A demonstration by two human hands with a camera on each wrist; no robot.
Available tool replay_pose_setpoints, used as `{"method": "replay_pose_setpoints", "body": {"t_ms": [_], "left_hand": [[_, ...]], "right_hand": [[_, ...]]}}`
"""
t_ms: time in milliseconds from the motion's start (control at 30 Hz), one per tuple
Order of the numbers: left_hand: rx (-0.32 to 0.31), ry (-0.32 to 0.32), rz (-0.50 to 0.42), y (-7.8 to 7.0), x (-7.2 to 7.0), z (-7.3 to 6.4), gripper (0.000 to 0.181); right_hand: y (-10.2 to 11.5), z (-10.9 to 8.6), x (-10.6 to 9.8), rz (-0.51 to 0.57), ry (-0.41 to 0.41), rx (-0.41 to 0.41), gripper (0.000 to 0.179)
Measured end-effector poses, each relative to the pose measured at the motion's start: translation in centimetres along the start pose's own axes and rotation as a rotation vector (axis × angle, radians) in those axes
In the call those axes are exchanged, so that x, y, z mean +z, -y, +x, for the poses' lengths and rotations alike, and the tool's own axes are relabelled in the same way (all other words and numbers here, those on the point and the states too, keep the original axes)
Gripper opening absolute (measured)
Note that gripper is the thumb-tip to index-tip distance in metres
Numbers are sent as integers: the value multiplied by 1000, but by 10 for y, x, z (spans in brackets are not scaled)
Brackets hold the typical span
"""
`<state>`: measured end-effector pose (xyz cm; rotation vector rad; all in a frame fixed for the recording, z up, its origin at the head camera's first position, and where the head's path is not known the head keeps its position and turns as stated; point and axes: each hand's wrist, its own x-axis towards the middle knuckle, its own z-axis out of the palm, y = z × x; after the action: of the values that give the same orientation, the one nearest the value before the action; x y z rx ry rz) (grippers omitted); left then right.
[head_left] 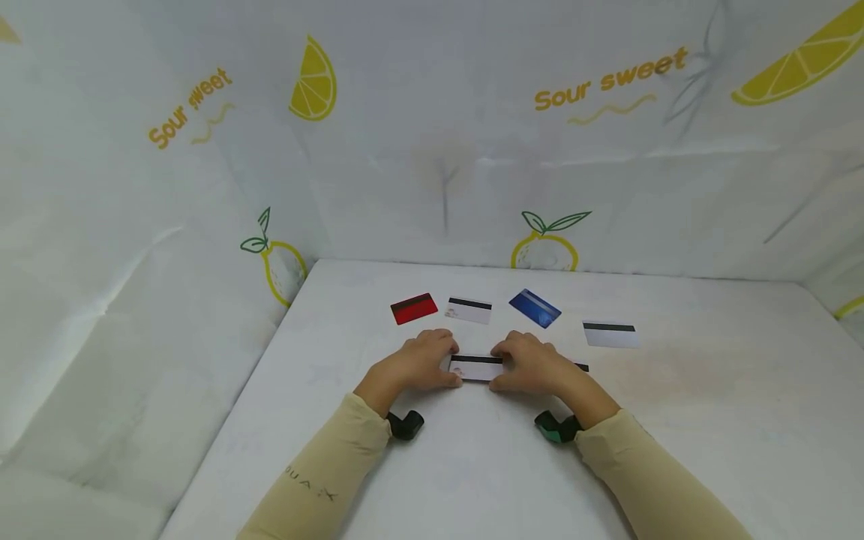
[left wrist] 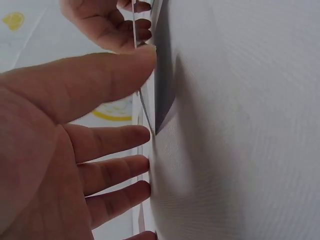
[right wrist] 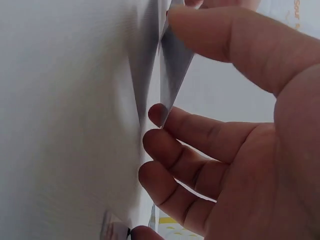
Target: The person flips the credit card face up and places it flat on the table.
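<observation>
A white card with a black stripe (head_left: 475, 370) lies between my two hands, low over the white table in the head view. My left hand (head_left: 421, 361) holds its left end, thumb at the near corner and index finger at the far one. My right hand (head_left: 535, 364) pinches the right part between thumb and index finger and hides that end. In the right wrist view, the grey-looking card (right wrist: 175, 65) is tilted against the tabletop. Past the right hand pokes the dark stripe of another card (head_left: 583, 367), mostly covered by that hand.
Behind my hands lie a red card (head_left: 415, 308), a white striped card (head_left: 469, 310), a blue card (head_left: 535, 308) and, farther right, another white striped card (head_left: 610, 334). A white sheet with lemon prints (head_left: 432, 135) hangs at the back and left of the table (head_left: 715, 420).
</observation>
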<state>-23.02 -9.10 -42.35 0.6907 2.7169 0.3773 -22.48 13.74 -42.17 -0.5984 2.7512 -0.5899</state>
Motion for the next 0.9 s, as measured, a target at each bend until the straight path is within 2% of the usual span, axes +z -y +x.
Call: {"method": "replay_pose_setpoints", "body": {"t_ms": [133,267,400,533,700,900], "left_hand": [[15,15,-32,1,-3,-2,49],[27,-1,-103,4,-4,-2,49],[23,-40,-206,8,-5,-1,52],[45,-90,-257,8,-5,0,51],[83,-152,-195,2,-4,2,49],[155,-229,-81,-10,-5,0,45]], "right_hand": [[-4,-1,-2,69,25,-19,54],[-8,-1,-5,127,28,-67,56],[-10,-1,-7,134,4,-106,60],[-8,0,-7,110,-20,-125,61],[0,1,-5,36,-61,-111,59],[17,-6,1,-102,-181,-137,58]]}}
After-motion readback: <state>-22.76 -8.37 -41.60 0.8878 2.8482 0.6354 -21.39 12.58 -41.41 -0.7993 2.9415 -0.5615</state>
